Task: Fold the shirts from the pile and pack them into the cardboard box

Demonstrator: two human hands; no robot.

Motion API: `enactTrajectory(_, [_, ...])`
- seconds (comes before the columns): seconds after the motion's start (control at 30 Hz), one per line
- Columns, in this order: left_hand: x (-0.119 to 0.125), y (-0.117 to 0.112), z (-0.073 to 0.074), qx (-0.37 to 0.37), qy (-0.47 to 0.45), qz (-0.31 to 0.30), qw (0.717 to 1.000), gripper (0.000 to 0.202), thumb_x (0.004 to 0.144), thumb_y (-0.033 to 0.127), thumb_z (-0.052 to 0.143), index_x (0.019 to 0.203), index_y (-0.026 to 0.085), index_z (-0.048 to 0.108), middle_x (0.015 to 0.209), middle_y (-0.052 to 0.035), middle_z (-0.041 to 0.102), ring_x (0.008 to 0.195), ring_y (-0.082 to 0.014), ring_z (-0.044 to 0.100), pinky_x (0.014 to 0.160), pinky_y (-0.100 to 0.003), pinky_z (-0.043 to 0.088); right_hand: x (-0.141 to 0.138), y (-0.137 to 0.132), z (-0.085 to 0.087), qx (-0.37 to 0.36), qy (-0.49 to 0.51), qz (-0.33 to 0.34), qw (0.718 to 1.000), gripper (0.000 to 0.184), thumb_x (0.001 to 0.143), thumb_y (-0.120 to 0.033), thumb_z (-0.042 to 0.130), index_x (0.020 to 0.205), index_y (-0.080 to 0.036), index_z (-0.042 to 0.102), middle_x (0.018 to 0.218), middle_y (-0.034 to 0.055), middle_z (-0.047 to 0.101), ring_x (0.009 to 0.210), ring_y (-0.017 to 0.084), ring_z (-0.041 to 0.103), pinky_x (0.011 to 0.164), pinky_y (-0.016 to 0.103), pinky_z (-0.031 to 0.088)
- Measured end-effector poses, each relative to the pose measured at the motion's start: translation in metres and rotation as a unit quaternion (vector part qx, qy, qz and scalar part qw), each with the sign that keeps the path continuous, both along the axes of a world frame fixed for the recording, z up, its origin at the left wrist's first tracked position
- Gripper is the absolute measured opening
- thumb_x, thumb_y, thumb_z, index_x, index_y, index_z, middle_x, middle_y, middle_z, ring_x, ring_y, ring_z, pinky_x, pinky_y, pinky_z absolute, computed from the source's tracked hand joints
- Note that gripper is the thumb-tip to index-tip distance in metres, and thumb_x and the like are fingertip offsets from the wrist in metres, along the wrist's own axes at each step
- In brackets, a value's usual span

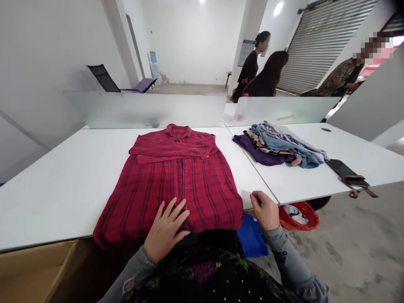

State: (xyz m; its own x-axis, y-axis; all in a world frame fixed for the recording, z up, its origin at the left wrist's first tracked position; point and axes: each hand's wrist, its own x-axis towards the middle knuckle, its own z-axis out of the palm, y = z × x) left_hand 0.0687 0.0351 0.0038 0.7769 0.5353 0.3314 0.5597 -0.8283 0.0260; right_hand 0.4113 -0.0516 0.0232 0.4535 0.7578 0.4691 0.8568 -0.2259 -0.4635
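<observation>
A red plaid shirt (208,185) lies spread on the white table (50,181), collar at the far side, both sleeves folded across its chest. The lower part hangs a little over the table's near edge. My left hand (168,229) rests on the shirt near the bottom of its button placket, fingers spread. To the right of the shirt, apart from it, my right hand (265,208) hovers by the table edge with its fingers curled in. Whether anything is inside those fingers cannot be made out.
On the right stands a pile of folded clothes (277,143), with a black phone-like object and strap (350,174) beside it. Frosted dividers (151,109) line the back. Below are a red basket (311,216), blue cloth (252,237) and a cardboard box (34,265). People (265,78) are beyond.
</observation>
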Motion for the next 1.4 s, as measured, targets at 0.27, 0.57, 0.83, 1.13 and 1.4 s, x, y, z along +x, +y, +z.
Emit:
enactTrajectory(0.27, [0.004, -0.003, 0.000, 0.018, 0.000, 0.001, 1.000, 0.036, 0.090, 0.018, 0.049, 0.125, 0.026, 0.057, 0.151, -0.0064, 0.036, 0.140, -0.0339, 0.028, 0.110, -0.061, 0.028, -0.006, -0.006, 0.003, -0.003, 0.028, 0.090, 0.996, 0.022, 0.087, -0.027, 0.044, 0.090, -0.017, 0.063, 0.082, 0.0053, 0.063, 0.070, 0.016, 0.058, 0.067, 0.028, 0.045])
enactTrajectory(0.57, [0.023, 0.001, -0.012, 0.078, -0.093, -0.088, 0.989, 0.028, 0.092, 0.014, 0.046, 0.113, 0.021, 0.062, 0.131, -0.0104, 0.058, 0.126, -0.0286, 0.048, 0.112, -0.056, 0.028, -0.005, -0.016, -0.011, 0.032, 0.088, 0.082, 0.992, 0.020, 0.088, -0.034, 0.052, 0.093, -0.019, 0.063, 0.082, 0.0038, 0.065, 0.066, 0.015, 0.057, 0.064, 0.029, 0.048])
enactTrajectory(0.83, [0.013, 0.005, -0.016, -0.071, -0.345, -0.050, 0.935, 0.032, 0.091, 0.015, 0.043, 0.122, 0.016, 0.051, 0.119, -0.0129, 0.062, 0.112, -0.0225, 0.058, 0.096, -0.041, 0.049, -0.022, -0.046, -0.027, 0.034, -0.070, 0.208, 0.975, 0.071, 0.080, -0.050, 0.066, 0.139, -0.018, 0.042, 0.132, 0.0165, 0.054, 0.123, 0.033, 0.049, 0.097, 0.048, 0.044])
enactTrajectory(1.13, [0.017, -0.002, -0.004, -0.001, -0.309, -0.053, 0.949, 0.035, 0.083, 0.002, 0.041, 0.112, 0.015, 0.056, 0.111, -0.0103, 0.065, 0.108, -0.0209, 0.059, 0.100, -0.042, 0.047, -0.061, -0.034, -0.065, 0.102, -0.215, 0.124, 0.963, 0.080, 0.085, -0.028, 0.061, 0.152, -0.018, 0.019, 0.143, 0.0180, 0.046, 0.136, 0.035, 0.036, 0.110, 0.063, 0.023])
enactTrajectory(1.4, [0.015, -0.003, 0.002, 0.008, -0.323, -0.056, 0.945, 0.033, 0.082, 0.000, 0.042, 0.108, 0.016, 0.055, 0.117, -0.0119, 0.063, 0.113, -0.0215, 0.057, 0.102, -0.047, 0.045, -0.060, -0.028, -0.054, 0.149, -0.202, 0.135, 0.958, 0.069, 0.083, -0.026, 0.064, 0.146, -0.023, 0.035, 0.136, 0.0126, 0.055, 0.130, 0.033, 0.044, 0.110, 0.063, 0.023])
